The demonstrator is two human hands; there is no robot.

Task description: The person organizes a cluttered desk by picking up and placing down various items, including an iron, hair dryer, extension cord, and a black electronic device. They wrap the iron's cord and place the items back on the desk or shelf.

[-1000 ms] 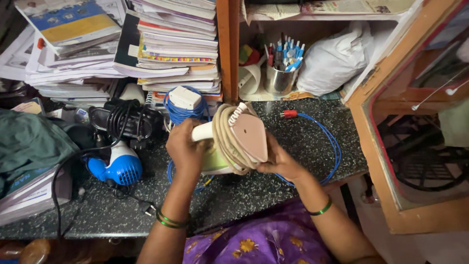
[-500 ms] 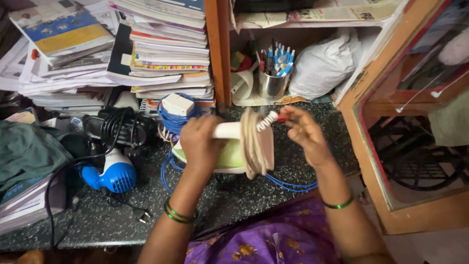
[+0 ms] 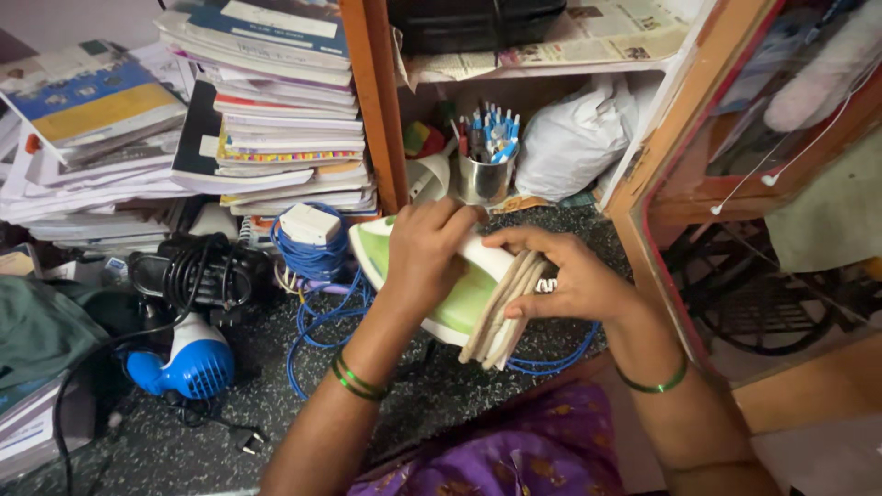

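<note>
A white and green clothes iron is held above the dark speckled counter, near the middle of the view. My left hand grips its handle from above. A beige cord is wound in several turns around the iron's rear end. My right hand presses on those turns, fingers laid over them. A blue cable trails loose over the counter under and beside the iron.
Tall stacks of books and papers fill the shelf at the left. A wound blue cable with a white adapter, a black corded device and a blue and white hair dryer lie on the counter. A steel pen cup and white bag stand behind. An open wooden cabinet door is at the right.
The iron has been turned from soleplate-up to its green top facing me. My right hand left the cord's plug end and now lies over the wound turns. The view has shifted right.
</note>
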